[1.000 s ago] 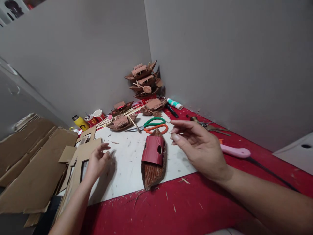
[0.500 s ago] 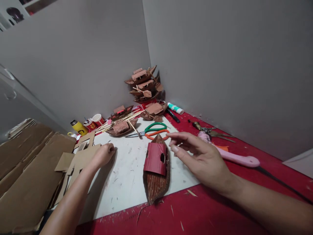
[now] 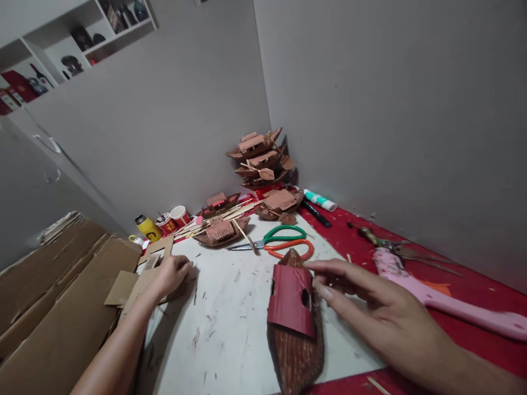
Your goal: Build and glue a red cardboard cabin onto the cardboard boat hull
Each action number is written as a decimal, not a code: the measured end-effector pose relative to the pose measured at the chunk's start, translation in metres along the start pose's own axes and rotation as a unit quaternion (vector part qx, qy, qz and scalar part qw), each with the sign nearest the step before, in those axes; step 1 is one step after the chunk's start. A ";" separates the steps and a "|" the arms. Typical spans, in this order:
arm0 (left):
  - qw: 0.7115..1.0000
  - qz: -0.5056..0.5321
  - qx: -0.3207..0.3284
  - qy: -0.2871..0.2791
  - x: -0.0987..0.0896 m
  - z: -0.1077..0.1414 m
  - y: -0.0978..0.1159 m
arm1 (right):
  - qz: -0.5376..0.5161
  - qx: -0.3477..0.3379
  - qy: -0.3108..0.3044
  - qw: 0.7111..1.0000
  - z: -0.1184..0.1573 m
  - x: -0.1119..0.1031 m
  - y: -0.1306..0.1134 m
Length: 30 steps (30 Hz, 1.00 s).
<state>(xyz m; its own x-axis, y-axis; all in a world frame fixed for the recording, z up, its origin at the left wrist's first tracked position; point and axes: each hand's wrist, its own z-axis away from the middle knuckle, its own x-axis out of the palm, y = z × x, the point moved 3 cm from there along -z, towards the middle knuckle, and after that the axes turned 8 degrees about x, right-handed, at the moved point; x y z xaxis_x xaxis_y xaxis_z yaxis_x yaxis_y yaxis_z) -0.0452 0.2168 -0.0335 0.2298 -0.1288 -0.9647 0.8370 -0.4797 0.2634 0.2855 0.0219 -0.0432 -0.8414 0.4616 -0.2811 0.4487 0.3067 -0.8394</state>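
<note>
A model boat [image 3: 294,356] of brown ridged cardboard lies on the white board, its bow pointing away from me. Over its middle sits a curved red cardboard roof [image 3: 288,299] with a hole in each side. My right hand [image 3: 370,312] is open at the boat's right, thumb and forefinger spread close to the roof's edge; whether they touch it I cannot tell. On the left, my left hand [image 3: 175,274] rests with curled fingers by cut cardboard pieces [image 3: 142,282], and nothing shows in it. Scissors [image 3: 284,241] with green and orange handles lie beyond the boat.
Finished boats [image 3: 259,159] are stacked in the far corner, with another boat [image 3: 222,230] beside thin sticks [image 3: 189,227]. Large cardboard sheets [image 3: 82,296] stand at left. A pink glue gun [image 3: 457,307], a black marker [image 3: 316,213] and a white-green tube [image 3: 320,201] lie at right on the red table.
The view has shifted, so the whole scene sits further right and lower, with more shelf showing. My left hand stays by the cardboard and my right hand stays open beside the boat.
</note>
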 end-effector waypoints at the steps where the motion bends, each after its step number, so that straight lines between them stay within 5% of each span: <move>1: 1.000 -0.010 -0.016 0.009 -0.005 -0.009 -0.008 | 0.004 -0.004 -0.003 1.000 0.000 0.000 0.000; 5: 0.996 -0.044 -0.064 0.044 -0.016 -0.051 -0.037 | 0.011 -0.015 -0.027 0.999 -0.003 0.002 0.001; 13: 0.997 -0.045 -0.061 0.033 -0.001 -0.114 -0.065 | 0.032 -0.012 -0.024 0.999 -0.005 0.006 0.014; 20: 0.999 0.016 -0.044 0.005 0.006 -0.131 -0.075 | 0.095 -0.058 0.010 0.994 0.001 0.011 0.020; 30: 0.996 0.069 -0.046 -0.014 0.011 -0.140 -0.085 | 0.097 -0.055 -0.029 0.993 0.004 0.015 0.029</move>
<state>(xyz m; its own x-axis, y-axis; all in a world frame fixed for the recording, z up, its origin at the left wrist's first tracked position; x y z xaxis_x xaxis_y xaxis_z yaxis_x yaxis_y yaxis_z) -0.0445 0.3772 -0.0665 0.3323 -0.2130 -0.9188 0.8405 -0.3752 0.3909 0.2849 0.0345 -0.0730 -0.7499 0.4738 -0.4618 0.6320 0.3066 -0.7118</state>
